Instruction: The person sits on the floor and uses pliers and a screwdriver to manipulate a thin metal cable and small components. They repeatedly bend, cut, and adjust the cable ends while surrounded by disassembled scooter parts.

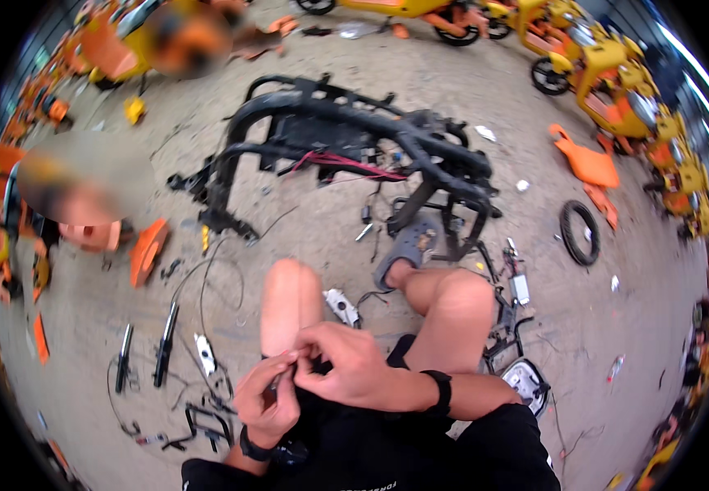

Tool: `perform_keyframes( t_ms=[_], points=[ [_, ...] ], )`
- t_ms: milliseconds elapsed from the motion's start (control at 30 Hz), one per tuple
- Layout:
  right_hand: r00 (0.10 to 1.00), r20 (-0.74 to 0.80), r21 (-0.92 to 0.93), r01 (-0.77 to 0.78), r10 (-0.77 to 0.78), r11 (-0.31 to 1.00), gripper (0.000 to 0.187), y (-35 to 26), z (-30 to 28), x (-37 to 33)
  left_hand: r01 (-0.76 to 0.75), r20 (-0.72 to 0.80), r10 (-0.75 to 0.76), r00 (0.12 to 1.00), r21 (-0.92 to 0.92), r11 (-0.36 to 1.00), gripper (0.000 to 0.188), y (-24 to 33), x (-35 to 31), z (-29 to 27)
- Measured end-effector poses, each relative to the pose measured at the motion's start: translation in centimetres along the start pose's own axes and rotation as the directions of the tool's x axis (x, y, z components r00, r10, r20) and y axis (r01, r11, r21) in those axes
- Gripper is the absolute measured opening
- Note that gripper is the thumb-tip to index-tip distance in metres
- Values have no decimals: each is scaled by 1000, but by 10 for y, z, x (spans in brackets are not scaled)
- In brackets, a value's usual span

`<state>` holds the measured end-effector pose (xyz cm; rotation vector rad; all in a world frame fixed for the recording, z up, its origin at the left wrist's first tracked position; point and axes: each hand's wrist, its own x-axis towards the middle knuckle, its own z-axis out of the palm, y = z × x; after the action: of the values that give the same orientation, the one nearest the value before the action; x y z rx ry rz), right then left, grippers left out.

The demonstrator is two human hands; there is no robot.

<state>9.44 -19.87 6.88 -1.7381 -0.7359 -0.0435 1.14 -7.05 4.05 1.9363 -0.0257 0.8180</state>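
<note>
Black frame sat on floor ahead, seemingly mostly stripped, red wires left on; black-silver tubes lay detached. Left hand, right hand met above lap; fingers bunched, cannot tell if grasping.

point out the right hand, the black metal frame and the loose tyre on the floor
right hand [344, 365]: head view, back of the hand
black metal frame [358, 117]: head view, its long upper tube
tyre [566, 232]: head view, left side of the ring
</note>
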Motion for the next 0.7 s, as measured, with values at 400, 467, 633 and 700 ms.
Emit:
perform_keyframes(
  t_ms=[400,467,633,700],
  points=[
    [991,-131,51,8,-2,999,23,2,-6,-9,80,86,-68,994,-140,987,20,6,-4,6],
    [988,-150,62,-10,19,998,25,0,-8,-10,57,128,-40,991,-135,989,22,7,-2,6],
    [990,-140,72,-8,18,997,30,3,-3,-12,34,30,-29,999,-193,981,23,8,2,11],
    [991,-131,86,0,11,996,31,4,-3,-11,14,26,-9,1000,-185,983,23,9,3,12]
  ],
)
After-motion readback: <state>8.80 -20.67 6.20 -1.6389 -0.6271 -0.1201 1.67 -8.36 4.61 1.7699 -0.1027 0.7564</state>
